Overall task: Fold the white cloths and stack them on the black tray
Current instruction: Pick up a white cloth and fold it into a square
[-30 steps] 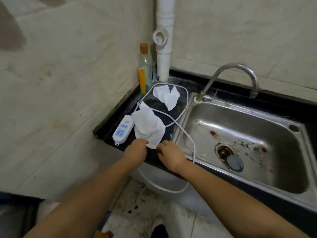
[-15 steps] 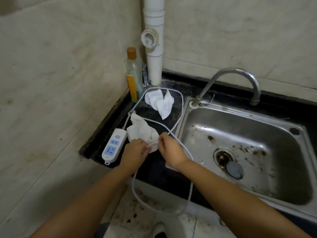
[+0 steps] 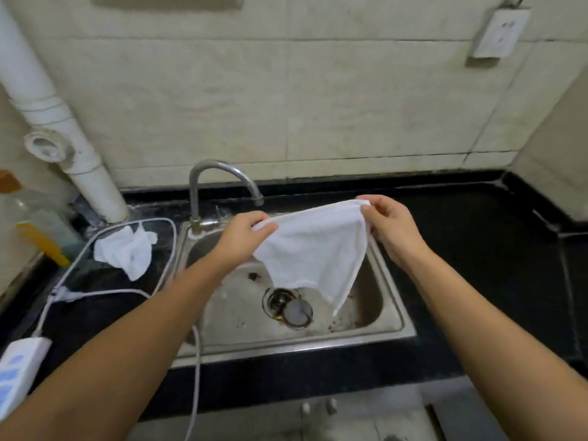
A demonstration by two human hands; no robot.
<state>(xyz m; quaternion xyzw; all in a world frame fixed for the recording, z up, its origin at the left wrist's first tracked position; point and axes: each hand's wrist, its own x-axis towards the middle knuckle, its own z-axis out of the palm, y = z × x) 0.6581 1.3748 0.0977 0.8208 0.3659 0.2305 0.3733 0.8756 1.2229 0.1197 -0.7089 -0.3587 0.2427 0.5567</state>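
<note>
A white cloth (image 3: 313, 246) hangs spread in the air over the steel sink (image 3: 393, 326). My left hand (image 3: 243, 235) pinches its left top corner. My right hand (image 3: 389, 222) pinches its right top corner. The cloth's lower point dangles above the drain. A second white cloth (image 3: 127, 251) lies crumpled on the black counter (image 3: 477, 249) left of the sink. No black tray is in view.
A curved tap (image 3: 219, 179) rises behind the sink. A white power strip (image 3: 16, 374) and its cable (image 3: 165, 249) lie on the left counter around the crumpled cloth. A bottle (image 3: 38, 224) and a white drainpipe (image 3: 70, 148) stand at the back left. A wall socket (image 3: 499, 31) sits top right.
Both hands lifted one cloth off the left counter and carried it right, over the sink, spreading it between them. The view swung right with them.
</note>
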